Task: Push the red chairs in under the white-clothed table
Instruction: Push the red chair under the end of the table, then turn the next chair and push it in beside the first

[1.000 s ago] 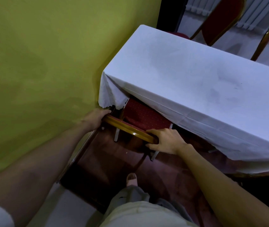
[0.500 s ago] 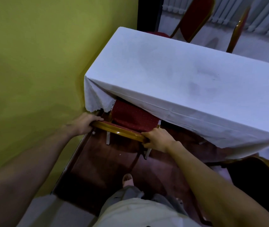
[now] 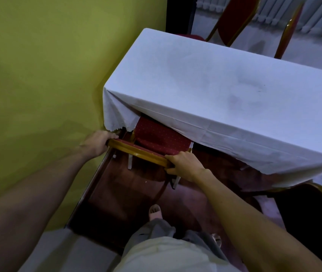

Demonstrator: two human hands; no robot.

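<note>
Scene: a person looks down at a counter (image 3: 224, 91) draped in a white tablecloth (image 3: 234, 138), set close beside a yellow-green wall (image 3: 38, 65).
Chair in hand: a red chair (image 3: 162, 137) with a gold frame stands at the near left end of the counter; its dotted red seat is partly under the cloth's hem, and its curved gold top rail (image 3: 136, 152) remains outside, toward the person.
Left hand: the left hand (image 3: 97, 143) wraps the rail's left end, fingers closed around it, very near the wall.
Right hand: the right hand (image 3: 185, 165) clamps the rail's right end, fingers over the top and thumb beneath.
Step in hand: judged from this, the chair is partway in and needs a further straight push.
Doing it well: press evenly with both hands so the chair does not swing toward the wall; keep the left knuckles off the wall; watch that the hanging corner of the cloth is not dragged in and pulled.
Footing: a foot (image 3: 155, 211) stands on the dark red floor (image 3: 117, 193) directly behind the chair, leaving room to step forward.
Other chairs: two red chairs (image 3: 234, 18) stand beyond the far side, and another chair (image 3: 317, 205) sits at the near right corner, seemingly not yet pushed in.
</note>
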